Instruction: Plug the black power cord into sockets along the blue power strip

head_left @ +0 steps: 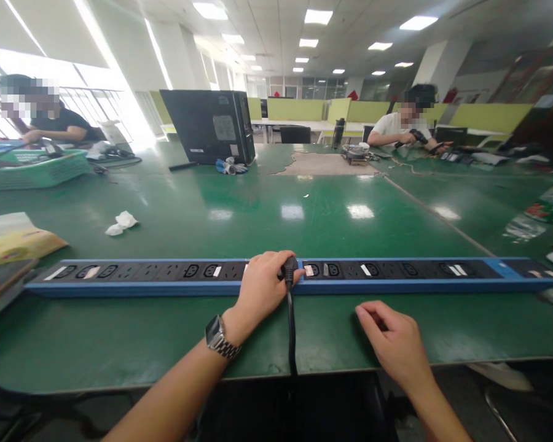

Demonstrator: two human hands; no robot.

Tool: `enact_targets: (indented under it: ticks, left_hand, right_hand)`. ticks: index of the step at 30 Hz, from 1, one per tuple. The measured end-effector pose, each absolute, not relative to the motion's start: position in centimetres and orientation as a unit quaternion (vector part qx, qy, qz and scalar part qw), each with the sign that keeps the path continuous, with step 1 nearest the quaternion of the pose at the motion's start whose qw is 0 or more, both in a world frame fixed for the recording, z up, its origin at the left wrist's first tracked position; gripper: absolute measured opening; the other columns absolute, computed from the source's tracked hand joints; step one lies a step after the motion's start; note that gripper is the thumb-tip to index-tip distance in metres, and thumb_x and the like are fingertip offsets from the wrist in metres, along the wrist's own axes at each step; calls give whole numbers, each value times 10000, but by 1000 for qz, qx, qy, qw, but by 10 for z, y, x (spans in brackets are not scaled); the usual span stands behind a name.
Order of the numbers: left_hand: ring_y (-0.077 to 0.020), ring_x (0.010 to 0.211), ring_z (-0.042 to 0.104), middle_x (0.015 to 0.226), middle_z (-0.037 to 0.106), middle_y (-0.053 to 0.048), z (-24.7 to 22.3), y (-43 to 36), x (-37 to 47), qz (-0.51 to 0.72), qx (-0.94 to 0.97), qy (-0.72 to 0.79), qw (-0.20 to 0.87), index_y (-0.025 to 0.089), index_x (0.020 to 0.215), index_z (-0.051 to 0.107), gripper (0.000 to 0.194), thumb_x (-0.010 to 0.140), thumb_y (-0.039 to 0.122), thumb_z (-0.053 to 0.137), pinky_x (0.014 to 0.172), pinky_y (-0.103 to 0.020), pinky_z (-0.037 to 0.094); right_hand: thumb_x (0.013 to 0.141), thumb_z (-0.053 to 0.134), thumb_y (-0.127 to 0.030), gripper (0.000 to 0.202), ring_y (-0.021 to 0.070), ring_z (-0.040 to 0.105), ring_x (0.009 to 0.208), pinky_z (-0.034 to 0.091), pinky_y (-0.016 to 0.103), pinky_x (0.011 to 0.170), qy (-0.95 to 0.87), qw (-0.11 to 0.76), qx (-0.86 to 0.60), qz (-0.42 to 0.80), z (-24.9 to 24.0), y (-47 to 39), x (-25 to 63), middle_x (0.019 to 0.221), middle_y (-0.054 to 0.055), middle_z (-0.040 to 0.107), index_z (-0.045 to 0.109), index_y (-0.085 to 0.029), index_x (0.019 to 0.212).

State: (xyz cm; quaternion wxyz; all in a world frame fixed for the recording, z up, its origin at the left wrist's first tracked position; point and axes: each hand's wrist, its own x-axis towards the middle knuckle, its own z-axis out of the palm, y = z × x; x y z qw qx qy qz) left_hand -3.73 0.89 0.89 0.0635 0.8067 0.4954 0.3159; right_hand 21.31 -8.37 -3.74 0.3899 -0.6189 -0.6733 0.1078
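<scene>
at strip (332, 286), left fingers (276, 258) seemingly clasp plug (289, 268)

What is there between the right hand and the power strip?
In the head view, only green tabletop shows between the right hand and the power strip.

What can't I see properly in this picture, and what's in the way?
- Sockets under the left hand: head view, the hand covers part of the power strip.
- The black plug's front end: head view, hidden by its own body and the fingers.
- The cord's far end: head view, hidden below the table's near edge.
- The rest of the plastic bottle: head view, cut off by the right edge.
</scene>
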Motion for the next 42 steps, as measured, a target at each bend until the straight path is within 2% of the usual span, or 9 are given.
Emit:
enact_targets:
  ticks: [13,16,19,26,30,33,37,40,42]
  left_hand:
    - [-285,1064,622,1117,703,-93,10,7,-30,265,817,510,41,212,1103,663,299,893,424,649,938,-457,474]
    - [-285,1098,614,1158,693,-101,8,6,-36,266,831,486,49,197,1194,627,367,887,395,659,975,-467,463]
    - [-267,1139,607,1211,676,-99,5,6,-44,290,836,459,83,203,1265,587,423,871,334,672,1014,-442,457]
    - [-235,1084,633,1162,693,-76,14,-2,-36,427,786,417,159,227,1189,606,299,895,280,610,970,-405,490]
    - [-251,1075,623,1129,701,-70,12,-14,-1,412,817,381,132,247,1203,600,382,825,230,653,962,-430,476]
    - [-263,1045,627,1088,714,-73,6,-20,27,361,860,341,121,241,1256,571,490,778,219,675,947,-454,469]
    - [-282,1118,609,1193,688,-105,22,-32,30,336,877,313,140,217,1333,528,556,804,258,695,977,-477,474]
    - [-266,1212,584,1329,628,-70,53,-57,1,366,860,289,206,293,1413,470,603,859,390,688,1052,-449,464]
    - [-298,1195,596,1287,654,-44,71,-76,-20,359,854,286,245,351,1407,486,607,855,529,664,1003,-460,509]
  right_hand:
    - [932,513,-422,316,131,584,560,413,237,582,-676,384,-621,101,-38,-86,212,627,-6,646,685,-205,780]
    - [931,508,-418,320,133,588,560,414,236,577,-676,385,-621,99,-36,-86,212,630,-3,653,688,-205,776]
    - [927,508,-422,325,132,587,556,414,235,565,-675,390,-618,103,-36,-86,211,631,0,656,692,-205,771]
    - [900,545,-478,344,133,557,558,416,247,566,-635,422,-621,182,-34,-83,214,625,10,622,699,-191,789]
    - [910,488,-561,469,117,478,471,388,230,456,-556,476,-595,331,-17,-83,212,592,-27,539,648,-168,1107]
    - [878,560,-537,528,119,497,497,397,225,473,-598,419,-590,346,-3,-86,205,620,-43,542,564,-193,1279]
    - [880,557,-488,439,124,494,502,369,231,479,-622,382,-631,261,7,-82,214,563,-47,510,642,-192,1193]
    - [837,575,-529,488,139,523,502,391,245,479,-585,407,-665,224,15,-68,238,564,-21,576,685,-159,1135]
    - [797,600,-540,489,155,561,515,412,259,492,-581,402,-676,210,24,-54,252,597,9,644,719,-153,1070]
